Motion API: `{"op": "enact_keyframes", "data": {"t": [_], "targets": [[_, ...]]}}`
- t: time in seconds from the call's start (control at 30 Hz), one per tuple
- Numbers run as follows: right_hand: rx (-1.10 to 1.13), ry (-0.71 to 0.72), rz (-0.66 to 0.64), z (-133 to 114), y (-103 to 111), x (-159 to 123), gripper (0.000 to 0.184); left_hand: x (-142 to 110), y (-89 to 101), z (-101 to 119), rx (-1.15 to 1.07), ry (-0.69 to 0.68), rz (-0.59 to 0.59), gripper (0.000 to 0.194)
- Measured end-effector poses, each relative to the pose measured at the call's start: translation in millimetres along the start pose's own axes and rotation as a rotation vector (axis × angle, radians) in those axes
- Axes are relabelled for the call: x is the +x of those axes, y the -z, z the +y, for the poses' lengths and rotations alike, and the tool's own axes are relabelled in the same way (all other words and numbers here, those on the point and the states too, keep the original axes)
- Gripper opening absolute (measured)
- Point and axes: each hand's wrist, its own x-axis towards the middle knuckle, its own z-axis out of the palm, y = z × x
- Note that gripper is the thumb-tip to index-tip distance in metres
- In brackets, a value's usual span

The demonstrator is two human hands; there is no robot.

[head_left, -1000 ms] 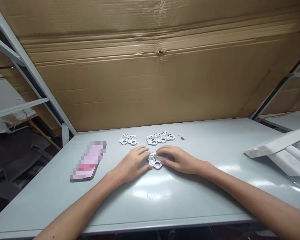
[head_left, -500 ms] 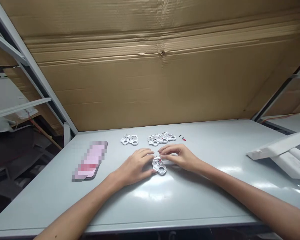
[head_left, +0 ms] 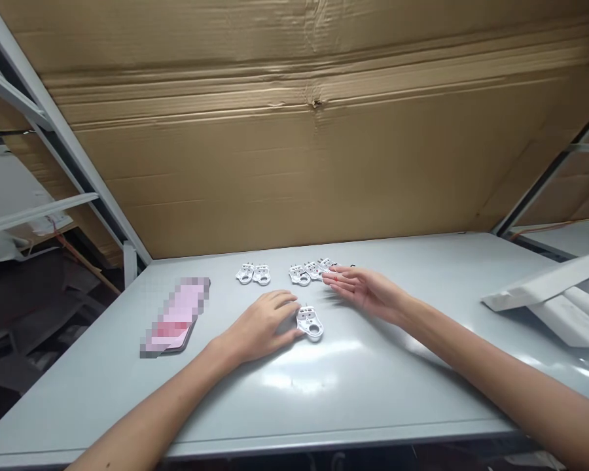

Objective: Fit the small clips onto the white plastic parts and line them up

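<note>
A white plastic part [head_left: 311, 323] with a round hole lies on the grey table [head_left: 324, 392]. My left hand [head_left: 262, 324] rests beside it with curled fingers, its fingertips gripping the part's left edge. My right hand [head_left: 363, 291] reaches out to the row of three similar white parts [head_left: 310, 271] at the back. A small red piece [head_left: 336, 279] shows pinched at its fingertips. A pair of white parts [head_left: 253, 275] lies further left.
A blurred pink flat object [head_left: 174, 317] lies on the table's left. White foam strips [head_left: 554, 294] sit at the right edge. A large cardboard sheet [head_left: 294, 163] stands behind the table, with grey metal shelf frames [head_left: 39, 118] on the left.
My right hand has left the near white part and moved back and right towards the row of parts. The red speck seen on that part is gone from it. My left hand stays put.
</note>
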Motion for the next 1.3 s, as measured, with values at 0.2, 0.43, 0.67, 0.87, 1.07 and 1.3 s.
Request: {"op": "enact_keyframes", "data": {"t": [0.2, 0.43, 0.67, 0.87, 1.07, 1.3], "targets": [[-0.136, 0.034, -0.049, -2.0, -3.4, -6.5, 0.036, 0.4, 2.2, 1.9, -0.013, 0.004, -0.001, 0.031], [-0.228, 0.129, -0.057, 2.8, -3.2, -3.2, 0.028, 0.5, 1.7, 1.6, 0.004, -0.007, 0.000, 0.031], [-0.120, 0.051, -0.050, 2.4, -4.6, -5.1, 0.028, 0.7, 3.1, 3.2, 0.014, -0.002, -0.014, 0.031], [0.009, -0.052, -0.068, -2.7, -8.2, -4.8, 0.022, 0.7, 2.7, 4.0, 0.021, 0.004, -0.020, 0.031], [0.004, -0.027, -0.092, 0.7, -3.5, -1.4, 0.018, 1.0, 2.0, 3.7, 0.013, 0.002, -0.018, 0.031], [-0.122, 0.066, -0.097, -8.2, 9.3, -1.4, 0.034, 0.0, 0.6, 2.4, 0.017, 0.000, -0.024, 0.031]]}}
